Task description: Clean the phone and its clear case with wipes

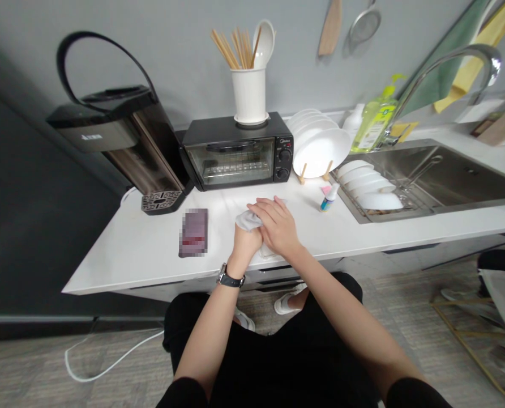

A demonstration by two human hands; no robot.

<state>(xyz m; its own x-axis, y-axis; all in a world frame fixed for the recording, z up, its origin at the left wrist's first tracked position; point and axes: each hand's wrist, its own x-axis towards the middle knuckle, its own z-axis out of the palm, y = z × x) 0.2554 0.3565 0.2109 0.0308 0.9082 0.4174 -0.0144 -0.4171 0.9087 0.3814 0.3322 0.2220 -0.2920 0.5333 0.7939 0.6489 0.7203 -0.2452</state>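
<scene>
My left hand (246, 245), with a dark-strapped watch on its wrist, is closed around a thin light-grey cloth (247, 220) above the white counter. My right hand (278, 225) lies over it, its fingers bent and pressed against the cloth and the left hand. Whatever may be inside the cloth is hidden. Just below the hands, something pale (268, 251) shows near the counter's front edge; I cannot make out its kind. To the right stands a small spray bottle (329, 198) with a blue label. On the left lies a blurred-out purplish rectangular item (194, 232).
Behind the hands stands a black toaster oven (235, 153) with a white utensil holder (249, 93) on top. At left is a water dispenser (120, 141). White plates (322, 150) stand in a rack beside the sink (448, 170), which has bowls (369, 184). A soap bottle (373, 122) stands behind.
</scene>
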